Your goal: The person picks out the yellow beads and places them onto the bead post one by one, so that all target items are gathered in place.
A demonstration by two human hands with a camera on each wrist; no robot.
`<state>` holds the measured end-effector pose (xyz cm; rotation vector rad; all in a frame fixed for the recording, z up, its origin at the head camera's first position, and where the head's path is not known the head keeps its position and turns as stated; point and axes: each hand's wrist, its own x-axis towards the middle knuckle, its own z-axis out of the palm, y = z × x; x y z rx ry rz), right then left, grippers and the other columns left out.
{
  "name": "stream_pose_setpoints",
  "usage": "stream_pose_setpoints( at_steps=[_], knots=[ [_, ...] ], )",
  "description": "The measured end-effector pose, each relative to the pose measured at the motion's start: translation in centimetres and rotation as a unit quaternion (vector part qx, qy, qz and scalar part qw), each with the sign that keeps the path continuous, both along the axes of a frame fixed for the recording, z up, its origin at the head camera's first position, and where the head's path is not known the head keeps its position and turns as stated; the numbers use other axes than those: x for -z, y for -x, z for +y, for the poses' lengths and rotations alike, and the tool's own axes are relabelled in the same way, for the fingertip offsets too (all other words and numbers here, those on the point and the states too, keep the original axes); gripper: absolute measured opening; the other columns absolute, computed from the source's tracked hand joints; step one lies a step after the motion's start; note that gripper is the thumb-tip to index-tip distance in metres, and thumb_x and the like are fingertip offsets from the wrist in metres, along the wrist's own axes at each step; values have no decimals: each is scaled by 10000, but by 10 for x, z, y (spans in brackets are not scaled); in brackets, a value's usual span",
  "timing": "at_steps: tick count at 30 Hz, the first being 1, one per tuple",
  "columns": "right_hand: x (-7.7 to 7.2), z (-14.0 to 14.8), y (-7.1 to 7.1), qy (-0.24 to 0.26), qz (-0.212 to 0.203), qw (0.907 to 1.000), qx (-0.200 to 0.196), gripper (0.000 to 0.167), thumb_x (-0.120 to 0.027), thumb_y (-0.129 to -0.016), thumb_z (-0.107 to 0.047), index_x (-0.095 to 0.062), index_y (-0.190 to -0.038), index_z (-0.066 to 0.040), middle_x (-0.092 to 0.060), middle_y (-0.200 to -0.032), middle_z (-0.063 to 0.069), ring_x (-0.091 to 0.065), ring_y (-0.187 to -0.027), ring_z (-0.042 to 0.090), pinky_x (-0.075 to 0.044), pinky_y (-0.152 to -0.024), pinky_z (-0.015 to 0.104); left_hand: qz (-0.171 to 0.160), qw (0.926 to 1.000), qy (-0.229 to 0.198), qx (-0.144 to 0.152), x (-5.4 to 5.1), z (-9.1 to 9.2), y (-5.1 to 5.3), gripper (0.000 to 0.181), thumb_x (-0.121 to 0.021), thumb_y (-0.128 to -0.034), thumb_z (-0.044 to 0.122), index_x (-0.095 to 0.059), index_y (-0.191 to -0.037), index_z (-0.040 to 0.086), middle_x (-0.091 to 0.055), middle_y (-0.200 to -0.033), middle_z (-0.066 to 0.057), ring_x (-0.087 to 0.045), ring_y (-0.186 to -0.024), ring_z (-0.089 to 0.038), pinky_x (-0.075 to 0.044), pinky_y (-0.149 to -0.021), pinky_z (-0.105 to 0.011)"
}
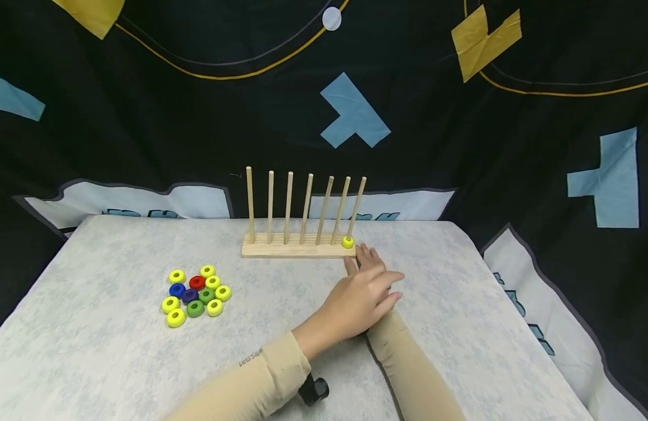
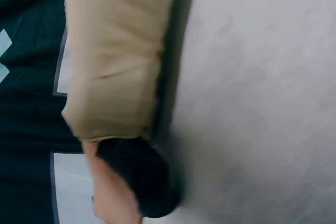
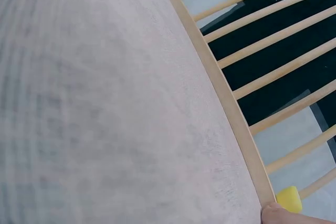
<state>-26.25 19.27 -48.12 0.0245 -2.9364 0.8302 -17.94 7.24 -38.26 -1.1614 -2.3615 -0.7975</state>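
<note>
A wooden rack [image 1: 297, 251] with several upright pegs stands at the table's far side; one yellow ring [image 1: 347, 242] sits low on its rightmost peg. My right hand [image 1: 367, 258] touches the rack's right end, its fingertip beside the yellow ring [image 3: 289, 200] in the right wrist view. Crossed over it, my left hand [image 1: 357, 298] lies above the right wrist with fingers pointing right, and hides part of the right hand. In the left wrist view, the right sleeve [image 2: 115, 72] and a black wrist device [image 2: 139, 177] show.
Loose yellow, green, red, blue and purple rings lie grouped on the left of the table [image 1: 113, 351]. A black device [image 1: 313, 390] shows under the left forearm. Dark cloth [image 1: 224, 123] with paper shapes hangs behind the table.
</note>
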Motion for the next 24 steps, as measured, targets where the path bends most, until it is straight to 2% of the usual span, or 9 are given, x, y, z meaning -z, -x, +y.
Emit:
stream_pose_setpoints(
  at_steps=[3,4,6,8,12,18,21,24],
  knots=[
    [11,3,8,-93,94,9998,128,617,-392,-1057,-461,-338,-1544,-87,-286,-1627,131,-195,-1523,366,-171,-1249,555,57,9998,-40,175,10,-4,-10,210,-629,-981,252,-686,-1155,149,-700,-910,42,-636,-730,-35,-520,-549,-178],
    [26,8,18,-163,166,9996,171,626,-392,-1048,-496,-345,-1547,-120,-292,-1628,109,-201,-1525,350,-175,-1252,543,25,9997,-80,217,14,-7,-13,182,-636,-976,243,-690,-1126,156,-703,-889,53,-633,-723,-25,-519,-558,-177],
    [27,6,19,-198,306,9990,274,606,-412,-1041,-501,-379,-1535,-153,-327,-1614,104,-243,-1509,362,-217,-1234,559,-2,9997,-110,207,20,-14,-18,142,-648,-968,239,-694,-1084,172,-704,-890,66,-620,-715,-14,-509,-568,-167],
    [29,6,20,-195,469,9982,312,596,-430,-1031,-511,-410,-1521,-173,-356,-1600,100,-277,-1497,362,-252,-1218,567,-105,9997,-131,153,28,-23,-21,130,-655,-962,236,-695,-1071,177,-663,-821,82,-565,-665,0,-462,-548,-142],
    [27,4,18,-312,618,9970,344,574,-462,-1027,-482,-436,-1508,-169,-391,-1580,109,-320,-1474,373,-303,-1184,586,-287,9992,-209,-188,44,-46,-28,174,-682,-943,252,-697,-1100,180,-610,-758,111,-521,-633,7,-413,-533,-115],
    [23,2,16,-440,533,9965,476,573,-473,-1027,-460,-443,-1500,-136,-395,-1578,94,-310,-1488,339,-279,-1222,516,-205,9959,-374,-792,67,-87,-36,272,-755,-874,234,-699,-1133,170,-622,-778,110,-513,-675,8,-454,-553,-121],
    [23,1,17,-435,478,9967,492,575,-466,-1029,-463,-439,-1502,-136,-386,-1582,91,-296,-1496,332,-249,-1241,487,-205,9910,-595,-1185,73,-108,-38,280,-784,-843,209,-710,-1107,153,-583,-765,140,-477,-673,14,-430,-552,-117],
    [24,0,18,-444,442,9969,479,575,-462,-1031,-461,-432,-1506,-139,-378,-1587,87,-290,-1499,330,-240,-1246,479,-361,9817,-870,-1656,78,-129,-42,270,-800,-829,193,-715,-1082,154,-547,-767,167,-433,-640,30,-390,-524,-117]
  ],
)
